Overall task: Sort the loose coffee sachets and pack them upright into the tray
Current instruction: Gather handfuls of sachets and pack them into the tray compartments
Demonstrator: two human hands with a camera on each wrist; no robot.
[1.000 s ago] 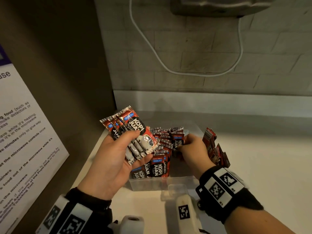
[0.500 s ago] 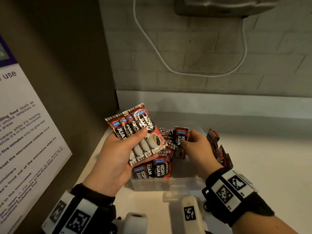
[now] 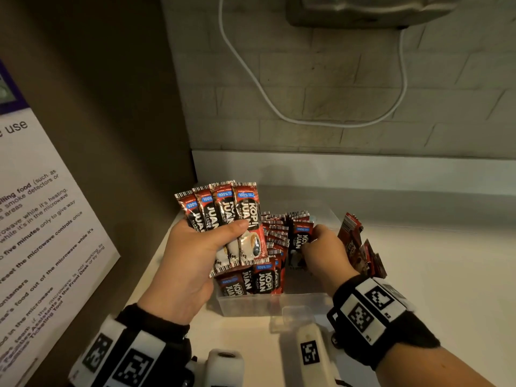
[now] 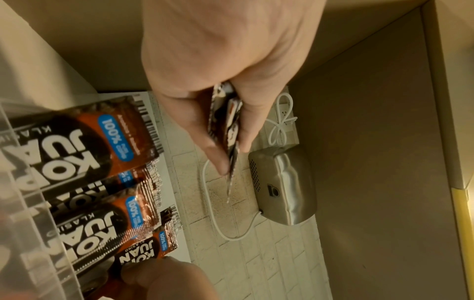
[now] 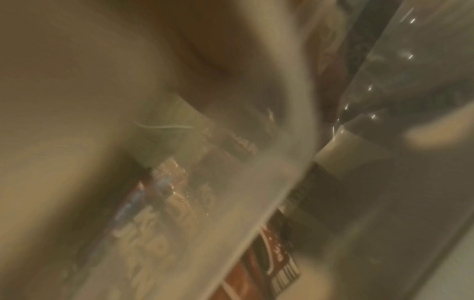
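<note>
My left hand [image 3: 195,252] grips a fan of several red-and-black Kopi Juan sachets [image 3: 226,216] above the left end of the clear plastic tray [image 3: 251,304]. The left wrist view shows the same fan [image 4: 228,121] edge-on between thumb and fingers. Inside the tray, rows of sachets [image 3: 275,233] stand upright. My right hand [image 3: 325,248] reaches into the tray and pinches one upright sachet [image 3: 300,238] beside the packed rows. The right wrist view is blurred; only the tray wall [image 5: 256,182] and sachet print show.
A loose pile of red sachets [image 3: 360,247] lies on the white counter just right of the tray. A printed notice [image 3: 42,233] hangs on the left wall. A white cable [image 3: 279,107] and a metal appliance [image 3: 363,12] are on the brick back wall.
My left hand has turned its fan of sachets more upright. My right hand has lifted one sachet out of the rows and stood it at their right side.
</note>
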